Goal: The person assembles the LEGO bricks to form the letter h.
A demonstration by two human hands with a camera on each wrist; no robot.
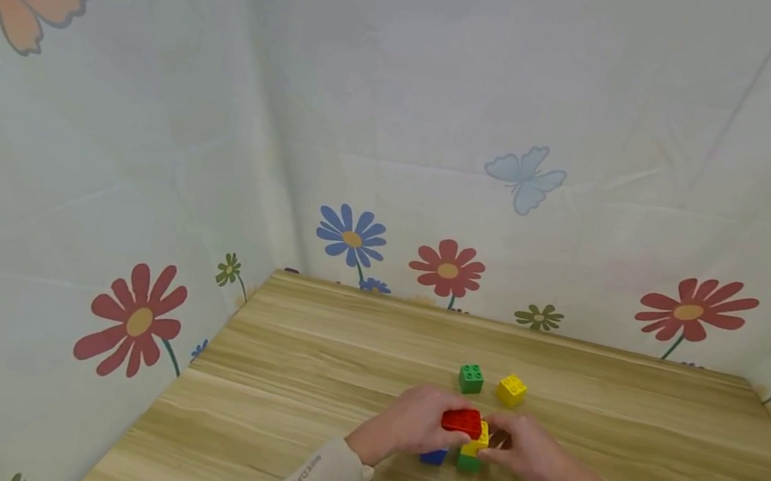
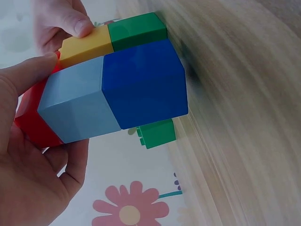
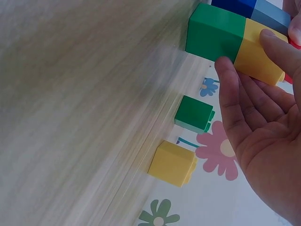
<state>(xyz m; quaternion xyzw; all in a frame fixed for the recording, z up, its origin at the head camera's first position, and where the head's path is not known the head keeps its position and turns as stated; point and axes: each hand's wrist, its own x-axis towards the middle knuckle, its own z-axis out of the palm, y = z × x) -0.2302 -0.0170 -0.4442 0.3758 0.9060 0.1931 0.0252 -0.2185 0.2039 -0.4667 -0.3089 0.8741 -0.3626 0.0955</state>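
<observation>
In the head view my left hand [image 1: 411, 421] grips a red brick [image 1: 461, 420] between thumb and fingers. The left wrist view shows the red brick on a light blue brick [image 2: 80, 101], which stands on a dark blue brick [image 2: 146, 87]. Beside this stack, a yellow brick [image 1: 474, 446] stands on a green brick [image 1: 469, 463]. My right hand [image 1: 533, 453] pinches the yellow brick, with a fingertip by the green one in the right wrist view. Whether the red brick also rests on the yellow one, I cannot tell.
Behind the hands, a loose green brick [image 1: 471, 379] and a loose yellow brick [image 1: 511, 390] stand studs up on the wooden table [image 1: 313, 345]. A cloth with flowers and butterflies [image 1: 402, 113] hangs along the table's back and left edges.
</observation>
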